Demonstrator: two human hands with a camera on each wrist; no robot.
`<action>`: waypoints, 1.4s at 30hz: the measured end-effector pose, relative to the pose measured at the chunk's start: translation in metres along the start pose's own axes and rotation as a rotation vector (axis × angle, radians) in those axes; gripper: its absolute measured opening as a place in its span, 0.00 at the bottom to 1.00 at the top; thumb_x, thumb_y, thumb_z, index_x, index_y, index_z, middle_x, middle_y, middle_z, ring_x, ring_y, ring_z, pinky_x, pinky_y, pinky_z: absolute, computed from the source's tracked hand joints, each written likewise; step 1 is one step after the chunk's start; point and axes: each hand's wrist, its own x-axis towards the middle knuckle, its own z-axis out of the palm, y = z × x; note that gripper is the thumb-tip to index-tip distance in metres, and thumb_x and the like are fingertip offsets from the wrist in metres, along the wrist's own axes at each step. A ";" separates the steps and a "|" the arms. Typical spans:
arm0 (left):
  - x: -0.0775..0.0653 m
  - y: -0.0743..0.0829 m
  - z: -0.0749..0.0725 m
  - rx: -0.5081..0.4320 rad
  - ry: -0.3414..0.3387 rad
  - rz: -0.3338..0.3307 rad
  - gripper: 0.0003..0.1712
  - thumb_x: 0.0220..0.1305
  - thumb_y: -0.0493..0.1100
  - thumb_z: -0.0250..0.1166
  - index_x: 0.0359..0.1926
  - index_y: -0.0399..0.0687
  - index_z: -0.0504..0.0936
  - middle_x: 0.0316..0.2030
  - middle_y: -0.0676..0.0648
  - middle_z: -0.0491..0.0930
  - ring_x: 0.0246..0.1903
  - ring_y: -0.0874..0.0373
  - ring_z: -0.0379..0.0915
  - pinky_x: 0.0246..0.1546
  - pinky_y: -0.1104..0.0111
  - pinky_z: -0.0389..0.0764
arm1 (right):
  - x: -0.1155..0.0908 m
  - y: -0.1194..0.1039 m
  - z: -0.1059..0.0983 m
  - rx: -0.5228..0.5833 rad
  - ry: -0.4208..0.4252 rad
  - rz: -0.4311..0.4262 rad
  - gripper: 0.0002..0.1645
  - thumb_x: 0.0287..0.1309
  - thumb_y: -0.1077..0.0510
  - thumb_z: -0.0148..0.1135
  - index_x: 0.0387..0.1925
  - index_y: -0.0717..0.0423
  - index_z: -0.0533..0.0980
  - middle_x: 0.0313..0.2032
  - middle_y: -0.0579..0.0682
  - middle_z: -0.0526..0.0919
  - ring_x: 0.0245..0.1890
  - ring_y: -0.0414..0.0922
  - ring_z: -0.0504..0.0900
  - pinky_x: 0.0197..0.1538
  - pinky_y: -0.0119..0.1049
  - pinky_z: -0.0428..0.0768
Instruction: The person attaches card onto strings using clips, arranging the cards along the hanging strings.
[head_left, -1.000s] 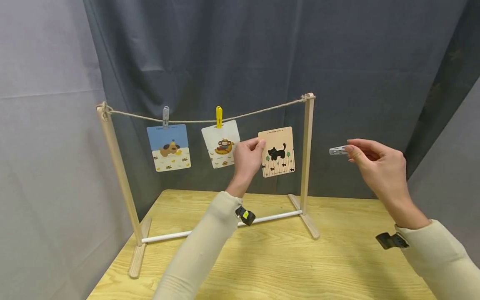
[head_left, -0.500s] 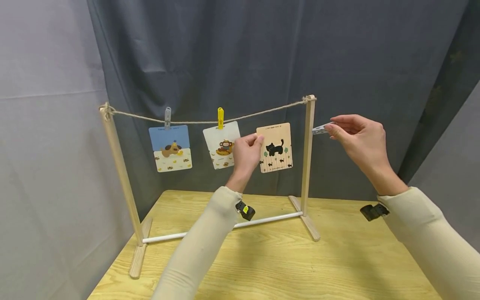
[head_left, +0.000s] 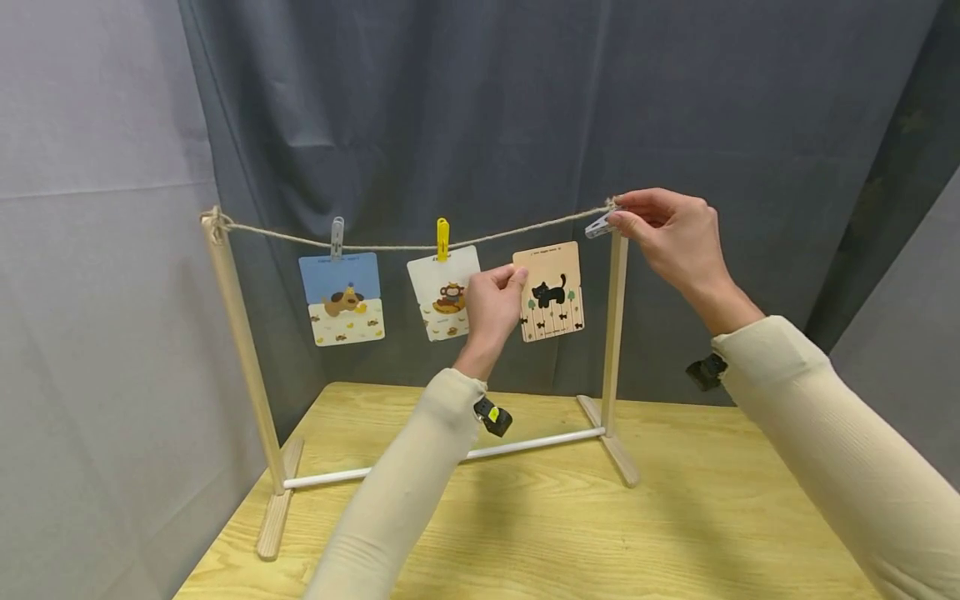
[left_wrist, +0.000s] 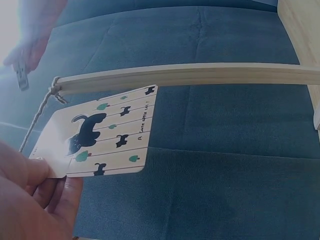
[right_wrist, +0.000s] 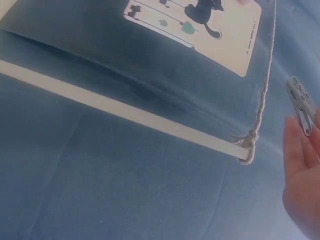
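Observation:
My left hand point(head_left: 491, 312) pinches the left edge of a peach card with a black cat point(head_left: 551, 293), held just below the twine point(head_left: 517, 231). In the left wrist view the cat card point(left_wrist: 102, 130) lies between thumb and fingers. My right hand point(head_left: 675, 242) pinches a grey clothespin point(head_left: 600, 225) in front of the top of the right post. Its nose points left, close to the twine's knotted end. In the right wrist view the clothespin point(right_wrist: 300, 102) sits at the fingertips, beside the twine point(right_wrist: 262, 100).
A grey clothespin point(head_left: 337, 237) holds a dog card point(head_left: 342, 312) on the twine, and a yellow clothespin point(head_left: 442, 240) holds a monkey card point(head_left: 438, 279). Wooden posts point(head_left: 613, 333) and a white crossbar point(head_left: 536, 443) stand on the wooden table point(head_left: 562, 533). A dark curtain point(head_left: 450, 108) hangs behind.
My right hand has moved left and up with the clothespin, from right of the stand to the right post's top. My left hand has raised the cat card slightly.

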 end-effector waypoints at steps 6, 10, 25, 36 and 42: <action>0.001 0.000 0.000 -0.001 0.007 -0.014 0.10 0.71 0.42 0.69 0.37 0.42 0.93 0.28 0.44 0.88 0.17 0.66 0.67 0.17 0.74 0.65 | 0.016 -0.005 0.013 0.022 0.000 -0.035 0.19 0.65 0.45 0.71 0.52 0.49 0.87 0.45 0.52 0.91 0.34 0.25 0.82 0.35 0.23 0.75; 0.001 0.000 -0.001 0.000 0.007 -0.025 0.09 0.71 0.43 0.69 0.38 0.43 0.93 0.30 0.45 0.89 0.17 0.66 0.69 0.18 0.74 0.66 | 0.024 -0.007 0.020 0.048 0.006 -0.047 0.18 0.65 0.46 0.72 0.51 0.49 0.88 0.44 0.52 0.91 0.33 0.28 0.83 0.33 0.24 0.75; 0.000 0.000 -0.002 0.023 -0.007 0.014 0.10 0.71 0.44 0.70 0.36 0.44 0.93 0.25 0.44 0.87 0.16 0.67 0.68 0.19 0.74 0.66 | 0.048 -0.030 0.037 0.004 -0.058 -0.112 0.10 0.64 0.50 0.73 0.39 0.52 0.90 0.35 0.49 0.91 0.27 0.41 0.84 0.27 0.27 0.74; 0.001 -0.003 -0.004 0.023 -0.018 -0.024 0.11 0.71 0.45 0.70 0.45 0.44 0.93 0.37 0.46 0.91 0.23 0.67 0.76 0.26 0.75 0.75 | 0.055 -0.040 0.052 -0.050 -0.132 -0.143 0.05 0.63 0.55 0.74 0.33 0.51 0.89 0.32 0.47 0.90 0.27 0.40 0.84 0.30 0.30 0.76; 0.001 -0.004 -0.006 0.013 -0.022 -0.020 0.11 0.71 0.44 0.69 0.45 0.42 0.92 0.34 0.45 0.91 0.22 0.66 0.75 0.23 0.74 0.73 | 0.056 -0.044 0.060 -0.090 -0.203 -0.143 0.06 0.66 0.55 0.72 0.35 0.53 0.89 0.34 0.48 0.91 0.32 0.42 0.87 0.34 0.33 0.80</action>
